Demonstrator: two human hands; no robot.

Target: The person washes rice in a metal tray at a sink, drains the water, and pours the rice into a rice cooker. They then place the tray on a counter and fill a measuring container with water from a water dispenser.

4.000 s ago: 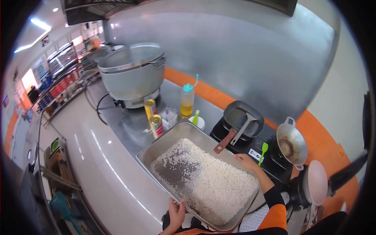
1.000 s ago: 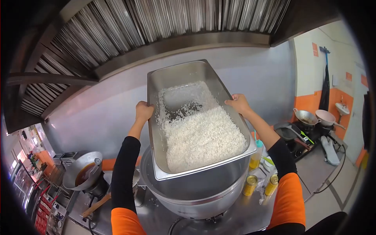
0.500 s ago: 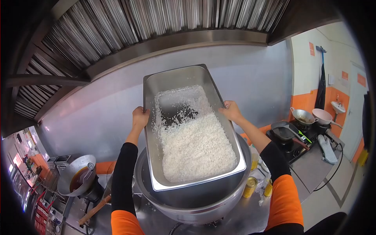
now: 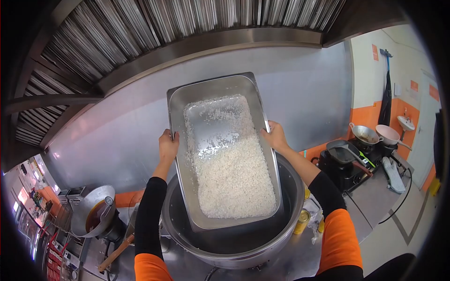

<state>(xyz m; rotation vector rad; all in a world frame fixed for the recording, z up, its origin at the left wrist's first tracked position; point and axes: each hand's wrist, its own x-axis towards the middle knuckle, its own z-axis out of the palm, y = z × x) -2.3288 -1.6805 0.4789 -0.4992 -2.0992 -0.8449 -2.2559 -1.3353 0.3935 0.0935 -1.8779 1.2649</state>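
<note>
A deep rectangular steel pan (image 4: 185,192) is held tilted over a large round pot (image 4: 293,201), its far end raised. White rice (image 4: 236,182) is heaped in the near half of the pan, and loose grains cling to the bare bottom farther up. My left hand (image 4: 168,144) grips the pan's left rim, fingers closed round it. On the opposite rim, my right hand (image 4: 275,136) is closed in the same way. The pot's dark inside shows around the pan; its floor is partly hidden beneath it.
Left of the pot stands a wok (image 4: 96,210) with brown liquid, near a wooden handle (image 4: 116,253). Yellow cans (image 4: 302,221) sit right of the pot. Farther right, a stove holds pans (image 4: 342,152) and an oven mitt (image 4: 393,174) lies on the counter. A hood (image 4: 206,40) hangs overhead.
The pan has tilted more steeply, its near end dipping towards the pot and its far end rising slightly. Both hands keep their hold on the rims. The rice remains in the near half.
</note>
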